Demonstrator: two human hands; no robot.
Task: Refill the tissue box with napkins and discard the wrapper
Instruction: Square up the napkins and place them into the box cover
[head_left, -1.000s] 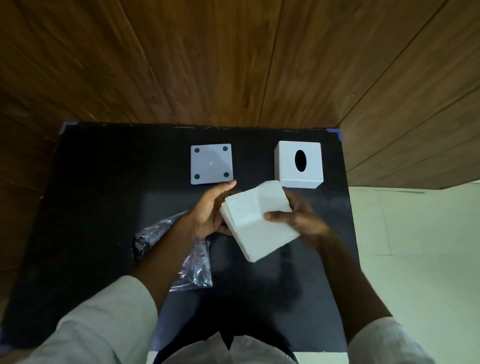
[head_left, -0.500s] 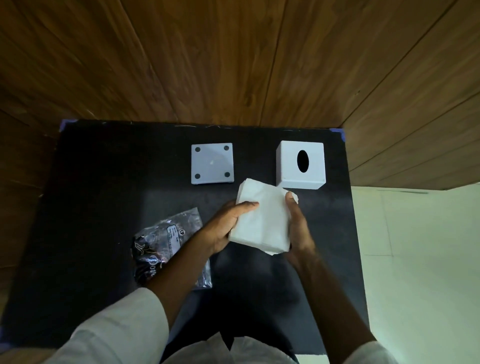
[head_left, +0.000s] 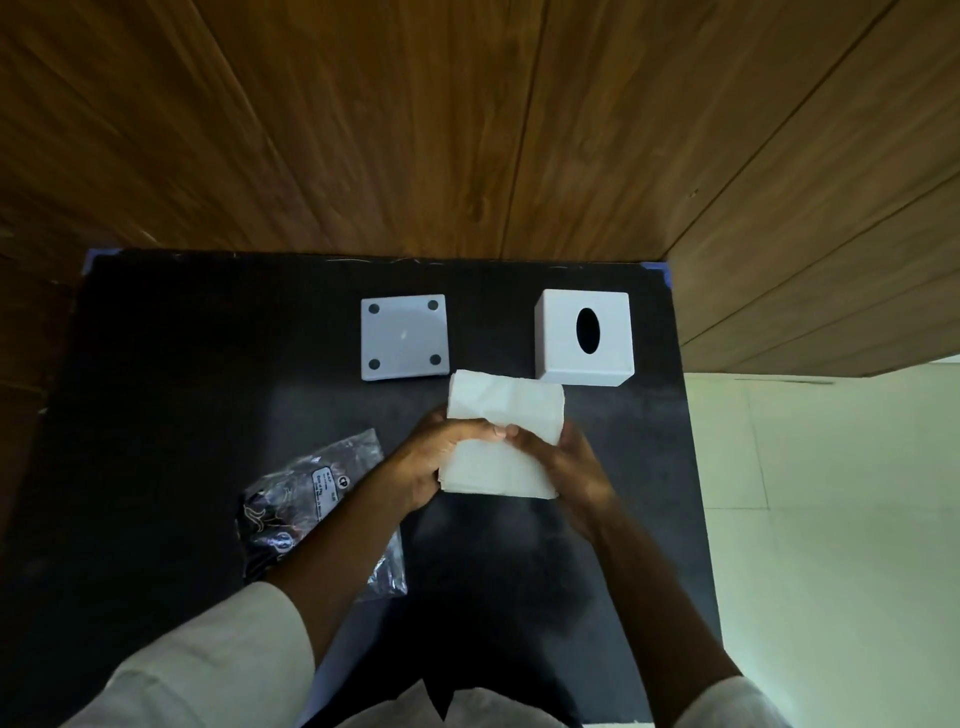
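My left hand (head_left: 434, 457) and right hand (head_left: 563, 467) clasp the napkins (head_left: 506, 415) (a white stack), tissue box (head_left: 584, 335) just beyond my right hand, wrapper (head_left: 306, 499) beside my left.

napkin stack (head_left: 506, 415) | turned upright, now square-on | hands (head_left: 511, 457) fingertips met

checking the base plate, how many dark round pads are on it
4, one near each corner of the base plate: far left, far right, near left, near right. None looks hidden.
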